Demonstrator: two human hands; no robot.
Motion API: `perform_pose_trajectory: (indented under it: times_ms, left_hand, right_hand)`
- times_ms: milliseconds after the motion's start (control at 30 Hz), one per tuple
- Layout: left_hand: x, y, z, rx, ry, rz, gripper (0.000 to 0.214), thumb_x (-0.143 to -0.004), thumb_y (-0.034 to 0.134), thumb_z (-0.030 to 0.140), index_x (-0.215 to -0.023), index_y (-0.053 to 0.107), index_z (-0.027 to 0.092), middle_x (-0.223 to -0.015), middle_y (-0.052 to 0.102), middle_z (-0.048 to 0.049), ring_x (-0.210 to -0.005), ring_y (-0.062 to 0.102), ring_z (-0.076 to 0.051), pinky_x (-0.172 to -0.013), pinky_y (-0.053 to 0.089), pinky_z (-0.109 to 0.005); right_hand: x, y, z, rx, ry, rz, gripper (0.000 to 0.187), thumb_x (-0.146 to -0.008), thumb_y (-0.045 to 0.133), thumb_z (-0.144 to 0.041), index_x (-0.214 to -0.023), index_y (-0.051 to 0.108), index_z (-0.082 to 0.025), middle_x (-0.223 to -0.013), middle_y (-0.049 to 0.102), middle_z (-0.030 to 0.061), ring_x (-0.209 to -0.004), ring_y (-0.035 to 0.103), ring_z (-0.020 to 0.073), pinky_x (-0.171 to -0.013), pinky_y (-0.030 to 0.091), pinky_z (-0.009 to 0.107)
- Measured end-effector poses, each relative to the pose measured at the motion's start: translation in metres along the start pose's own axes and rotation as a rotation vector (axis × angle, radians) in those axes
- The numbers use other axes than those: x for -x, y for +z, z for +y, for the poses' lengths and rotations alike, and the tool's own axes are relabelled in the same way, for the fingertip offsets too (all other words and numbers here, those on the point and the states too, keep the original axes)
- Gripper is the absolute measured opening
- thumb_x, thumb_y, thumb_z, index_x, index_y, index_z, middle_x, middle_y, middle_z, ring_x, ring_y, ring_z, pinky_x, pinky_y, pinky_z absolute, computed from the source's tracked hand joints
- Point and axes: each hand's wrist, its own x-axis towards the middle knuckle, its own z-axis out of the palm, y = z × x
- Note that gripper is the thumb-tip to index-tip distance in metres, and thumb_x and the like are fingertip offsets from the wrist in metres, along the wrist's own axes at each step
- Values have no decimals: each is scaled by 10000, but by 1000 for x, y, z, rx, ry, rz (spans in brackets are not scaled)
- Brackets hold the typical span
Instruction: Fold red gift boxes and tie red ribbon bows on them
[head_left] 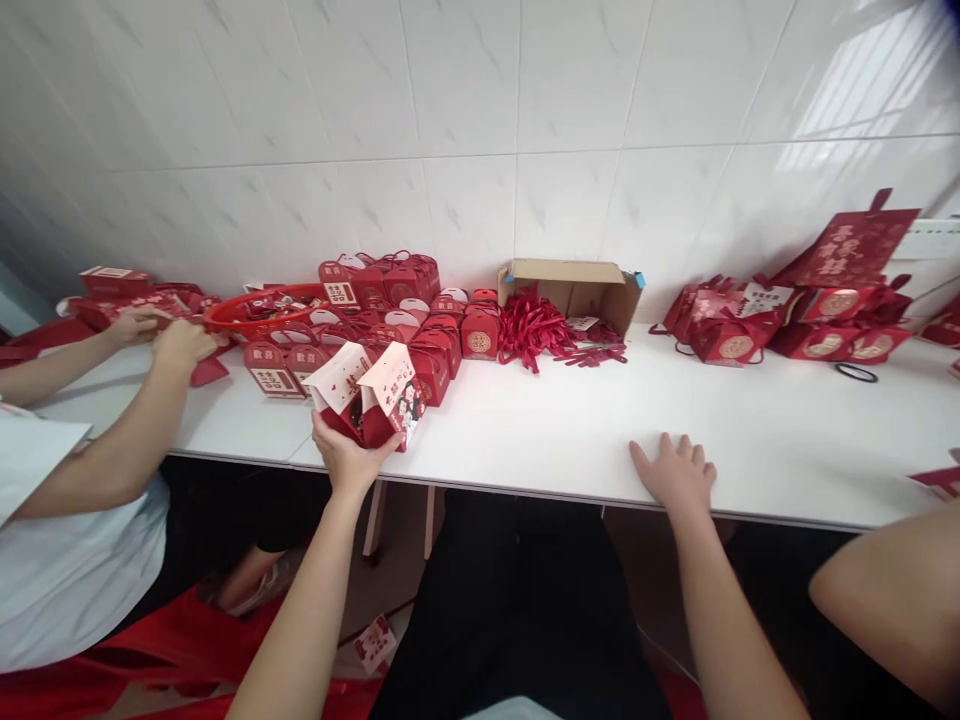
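Near the table's front edge, my left hand [351, 458] grips an open-topped red and white gift box [394, 395]. Its flaps stand up, and something dark shows inside; I cannot make out whether it is one box or two side by side. Just behind it are rows of closed red gift boxes [435, 365]. My right hand [679, 472] rests palm down on the white table [540, 430], fingers spread, holding nothing.
An open cardboard box [570, 272] with red ribbons [531, 325] spilling out stands by the wall. More red boxes [731, 340] and a black ring [856, 373] lie right. A co-worker's hands [176, 340] work beside a red basket [262, 305] at left; another person's arm [892, 590] is at right.
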Motion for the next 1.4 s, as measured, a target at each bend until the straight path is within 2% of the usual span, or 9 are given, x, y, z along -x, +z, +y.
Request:
perform_pose_trajectory:
  times_ms: [233, 600, 700, 833, 900, 967, 1033, 1233, 1400]
  left_hand:
    - [-1, 1, -5, 64, 6, 95, 1137, -509, 773, 432, -1371, 167, 2, -1348, 338, -273, -1277, 362, -380, -1082, 277, -516]
    - [40, 12, 36, 217, 177, -189, 902, -549, 759, 412, -1287, 319, 138, -1212, 343, -151, -1205, 407, -328, -997, 404, -502]
    - [49, 19, 49, 225, 234, -174, 961, -563, 769, 426, -1334, 266, 152, -1280, 301, -172, -1280, 326, -339, -1030, 365, -515]
    - [47, 19, 64, 249, 213, -66, 1092, -555, 779, 456, -1407, 176, 135, -1390, 203, -221, -1367, 187, -372, -1096, 247, -543]
    - [44, 19, 69, 255, 178, -70, 1143, -556, 786, 453, -1430, 130, 119, -1433, 136, -242, -1397, 111, -386, -1114, 209, -542]
    - [40, 21, 72, 262, 136, -88, 1167, -574, 782, 443, -1446, 79, 112, -1458, 104, -256, -1408, 81, -388, -1120, 194, -541]
    - [37, 25, 71, 285, 83, -123, 1162, -604, 770, 433, -1456, 41, 127, -1473, 117, -251, -1410, 115, -376, -1118, 213, -536]
    - [37, 28, 60, 228, 40, -186, 782, -745, 659, 389, -1397, 300, 151, -1413, 354, -190, -1346, 332, -318, -1102, 301, -485]
    - [50, 10, 47, 381, 21, -532, 479, -855, 521, 372, -1300, 450, 209, -1268, 560, -112, -1149, 562, -261, -982, 469, -419]
  right_hand:
    - [-6, -2, 0, -11, 5, 10, 701, -886, 299, -550, -1395, 381, -74, -1467, 296, 226, -1357, 222, 392, -1067, 177, 513]
    - [-6, -3, 5, -176, -25, 70, 679, -872, 414, -503, -1357, 422, -27, -1445, 308, 271, -1359, 208, 428, -1073, 161, 560]
    - [16, -7, 1, -438, -151, 236, 545, -869, 453, -410, -1263, 506, -37, -1398, 357, 295, -1340, 271, 410, -1065, 218, 560]
    - [84, -7, -46, -751, -475, 308, 400, -888, 451, -383, -1214, 511, -158, -1311, 477, 169, -1269, 429, 258, -1046, 380, 420]
    - [115, -3, -81, -922, -635, 225, 564, -861, 529, -410, -1356, 364, -195, -1420, 349, 165, -1329, 356, 278, -1043, 390, 461]
    - [131, 1, -113, -979, -628, 157, 945, -768, 644, -491, -1468, 100, -164, -1506, 136, 215, -1396, 200, 347, -1044, 366, 530]
    - [131, 4, -136, -995, -660, 43, 1107, -723, 686, -513, -1477, -38, -148, -1524, 40, 232, -1414, 123, 369, -1056, 340, 554]
    - [100, 14, -152, -1049, -932, -166, 758, -874, 544, -365, -1478, 109, -221, -1483, 313, 133, -1371, 317, 248, -1096, 349, 439]
    - [93, 23, -153, -1040, -830, -154, 522, -933, 424, -327, -1429, 307, -218, -1409, 444, 116, -1304, 425, 240, -1054, 411, 424]
